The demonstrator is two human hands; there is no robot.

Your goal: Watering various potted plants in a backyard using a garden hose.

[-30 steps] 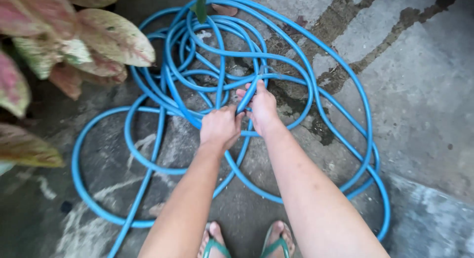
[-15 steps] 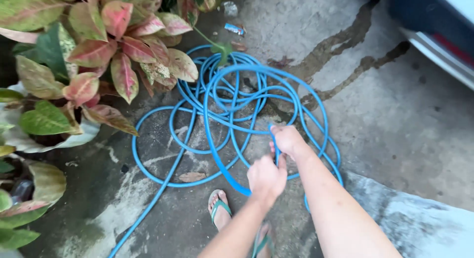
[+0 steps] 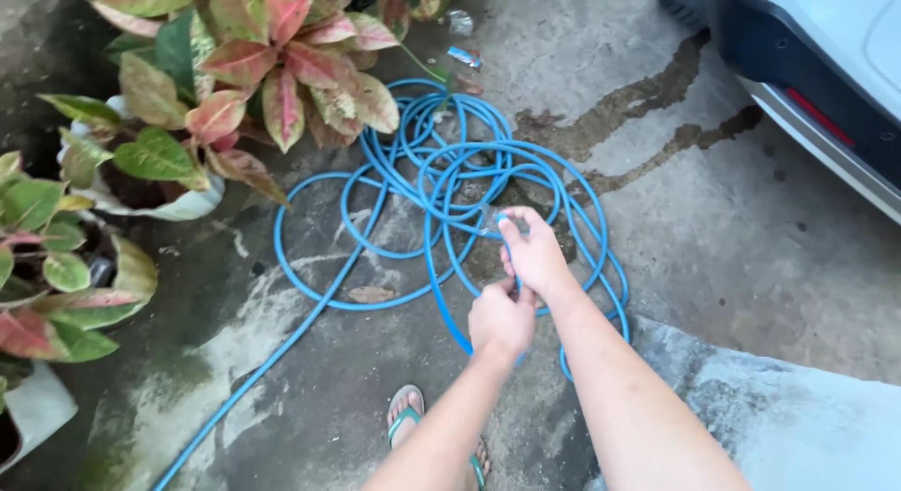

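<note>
Both forearms reach forward and down from the bottom edge of the view, converging over a tangled blue hose [image 3: 441,186] that lies in loose loops on the concrete floor [image 3: 732,256]. The left hand [image 3: 502,320] is curled into a fist, its fingers closed around a strand of the hose that runs down beneath it. The right hand [image 3: 533,254] sits just ahead and slightly higher, wrist bent, with its fingers pinched on a loop of the same hose near the heap's edge. The two hands nearly touch. One long strand trails away toward the lower left. Potted plants with pink-and-green leaves [image 3: 253,59] stand at the left, beside the coils. A foot in a green flip-flop [image 3: 408,418] stands below the hands, and a white car [image 3: 826,69] fills the upper right corner.
</note>
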